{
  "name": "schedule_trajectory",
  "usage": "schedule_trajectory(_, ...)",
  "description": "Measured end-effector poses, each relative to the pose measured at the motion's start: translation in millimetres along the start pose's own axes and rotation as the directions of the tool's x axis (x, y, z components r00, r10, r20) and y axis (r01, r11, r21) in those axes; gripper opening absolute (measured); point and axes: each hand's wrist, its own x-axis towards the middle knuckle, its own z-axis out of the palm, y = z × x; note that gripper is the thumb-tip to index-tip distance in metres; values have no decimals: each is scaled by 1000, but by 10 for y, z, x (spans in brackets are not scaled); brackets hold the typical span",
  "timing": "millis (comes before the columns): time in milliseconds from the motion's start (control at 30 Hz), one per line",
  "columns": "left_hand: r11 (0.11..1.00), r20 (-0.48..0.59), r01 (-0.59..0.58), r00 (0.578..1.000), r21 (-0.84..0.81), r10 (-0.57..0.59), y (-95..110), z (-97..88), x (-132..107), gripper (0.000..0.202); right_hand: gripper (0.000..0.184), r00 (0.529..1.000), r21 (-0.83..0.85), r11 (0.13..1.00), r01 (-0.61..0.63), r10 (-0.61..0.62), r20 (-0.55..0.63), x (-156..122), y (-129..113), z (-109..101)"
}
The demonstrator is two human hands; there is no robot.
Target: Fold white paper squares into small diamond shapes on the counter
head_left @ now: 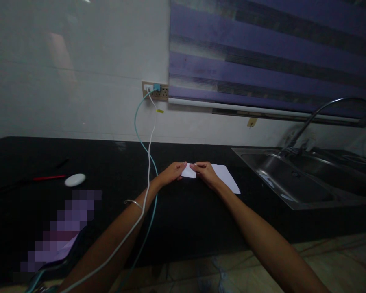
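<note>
A small white piece of paper point(188, 171), seemingly folded, is held up between both hands over the black counter. My left hand point(172, 172) pinches its left edge, thumb on top. At its upper right, my right hand point(205, 171) grips it with thumb and fingers. Larger white sheets of paper point(227, 178) lie on the counter just right of my right hand, partly hidden behind it. The fingers beneath the small paper are mostly out of sight.
A steel sink point(293, 179) with a curved faucet point(323, 112) is at the right. White and teal cables point(149, 162) run from the wall socket point(155, 90) across my left forearm. A white oval object point(75, 180), a red pen-like stick point(49, 177) and a blurred-out device point(70, 228) lie left.
</note>
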Motion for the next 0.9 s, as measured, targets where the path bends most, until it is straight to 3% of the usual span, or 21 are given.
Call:
schedule_trajectory(167,997,10,-3,1000,-82,4,-4,-14,-1,46,41,999,-57,998,34,-36,-33,26,-15,-20)
schedule_trajectory(433,992,1,-18,1000,-127,18,25,-29,-2,30,38,992,-196,973,123,-114,56,-5,-69,-60)
schedule_trajectory(567,996,-158,-14,987,-89,0,-10,-79,51,31,34,990,-125,984,126,-132,-41,12,-67,-18)
schedule_trajectory(700,998,-336,24,941,-65,-44,-53,-124,79,36,38,984,-82,990,111,-121,-131,40,-49,-20)
schedule_trajectory(800,996,-325,70,942,-60,-86,-52,-124,62,42,33,976,-78,988,136,-147,-161,60,-28,-39)
schedule_trajectory(900,997,-225,72,971,-37,-78,-43,-92,43,42,30,968,-64,984,169,-178,-178,76,-15,-63)
